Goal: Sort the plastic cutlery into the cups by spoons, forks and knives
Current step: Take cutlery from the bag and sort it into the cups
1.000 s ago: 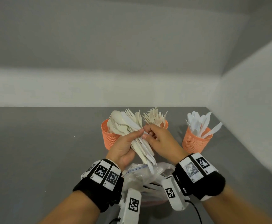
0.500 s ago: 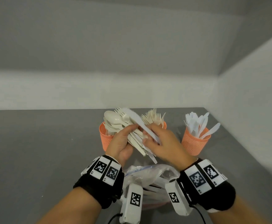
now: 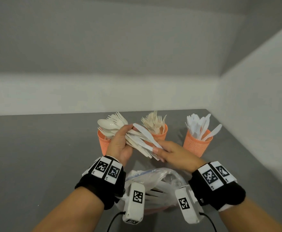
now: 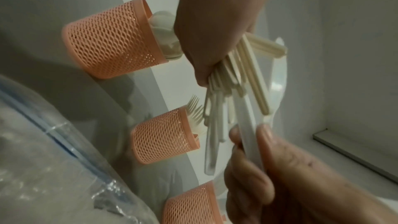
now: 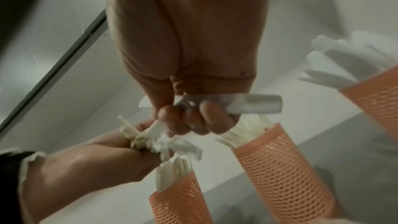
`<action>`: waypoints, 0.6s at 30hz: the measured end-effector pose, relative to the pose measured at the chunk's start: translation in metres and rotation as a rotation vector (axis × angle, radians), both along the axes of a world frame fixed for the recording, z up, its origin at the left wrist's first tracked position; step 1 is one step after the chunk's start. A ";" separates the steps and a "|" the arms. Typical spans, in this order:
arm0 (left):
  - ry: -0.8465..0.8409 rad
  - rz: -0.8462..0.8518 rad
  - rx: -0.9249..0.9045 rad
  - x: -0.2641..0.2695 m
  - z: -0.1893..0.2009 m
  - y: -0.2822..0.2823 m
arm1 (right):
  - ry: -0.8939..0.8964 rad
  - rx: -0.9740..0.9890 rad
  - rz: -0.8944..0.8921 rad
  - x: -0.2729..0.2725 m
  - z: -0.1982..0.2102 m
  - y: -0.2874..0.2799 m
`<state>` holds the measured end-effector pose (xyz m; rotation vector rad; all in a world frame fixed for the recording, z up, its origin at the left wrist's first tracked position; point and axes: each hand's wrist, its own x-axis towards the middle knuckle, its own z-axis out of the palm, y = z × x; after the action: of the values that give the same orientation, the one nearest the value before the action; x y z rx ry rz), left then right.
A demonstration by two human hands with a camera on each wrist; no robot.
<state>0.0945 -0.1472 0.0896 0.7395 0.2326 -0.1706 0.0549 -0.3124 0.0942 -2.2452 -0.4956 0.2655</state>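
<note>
Pulling a knife from the bundle

Fanning a mixed bundle (image 3: pixel 120 129) of plastic cutlery, the left hand (image 3: pixel 119 144) grips it by the handles so pieces can be picked out singly. The right hand (image 3: pixel 173 154) pinches one white knife (image 3: pixel 146 133), likely bound for the right cup (image 3: pixel 197 144), which holds knives. Three orange cups stand along the far tabletop (image 3: pixel 36 156): spoons left (image 3: pixel 103 143), forks middle (image 3: pixel 161 135). One plastic bag (image 3: pixel 155 178) lies nearest.

left hand (image 3: pixel 119 144) fingers curled; right hand (image 3: pixel 173 155) fingers pinching
</note>
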 end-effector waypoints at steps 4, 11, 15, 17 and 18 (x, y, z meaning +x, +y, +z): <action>-0.016 0.038 0.052 0.001 -0.007 -0.009 | 0.062 0.075 -0.005 0.001 -0.006 0.005; 0.044 0.091 0.045 0.008 -0.014 -0.014 | 0.164 -0.041 0.035 -0.005 -0.011 -0.021; 0.063 0.102 0.074 0.015 -0.022 -0.008 | 0.261 -0.141 0.024 -0.013 -0.007 -0.075; 0.058 0.096 0.093 0.015 -0.021 -0.013 | 0.213 -0.105 -0.045 -0.008 -0.003 -0.100; 0.045 0.088 0.103 0.014 -0.020 -0.016 | 0.141 -0.040 -0.113 -0.003 0.000 -0.109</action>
<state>0.1086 -0.1636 0.0696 0.8269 0.3177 -0.0925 0.0517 -0.4210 0.0938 -2.2646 -0.2903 0.3753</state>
